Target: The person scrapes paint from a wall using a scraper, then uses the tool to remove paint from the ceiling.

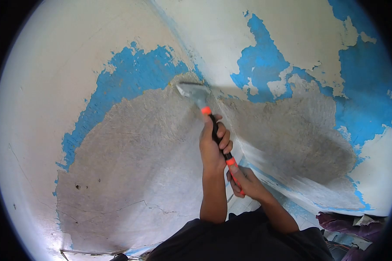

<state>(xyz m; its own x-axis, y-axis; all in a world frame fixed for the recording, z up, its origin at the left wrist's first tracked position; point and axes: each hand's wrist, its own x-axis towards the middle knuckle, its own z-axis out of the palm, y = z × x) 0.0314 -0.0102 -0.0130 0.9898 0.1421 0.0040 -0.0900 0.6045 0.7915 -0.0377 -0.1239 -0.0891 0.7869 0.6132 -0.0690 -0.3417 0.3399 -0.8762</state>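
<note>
A long-handled scraper (216,135) with a wide metal blade, black grip and orange bands slants up across the middle of the view. My left hand (212,145) is wrapped round the black grip below the blade. Lower down, my right hand (248,182) closes on the orange end of the handle. The blade (193,91) lies over bare grey plaster (148,126), close to the room's corner and just under the edge of the remaining paint. Blue paint (126,71) borders the scraped patch on the left wall.
On the right wall, another grey patch (287,130) sits below ragged blue paint (261,61) and cream paint (305,26). Thin cracks and small holes mark the left wall. Purple cloth (348,226) lies at the lower right. A thin cable (91,252) runs along the lower left.
</note>
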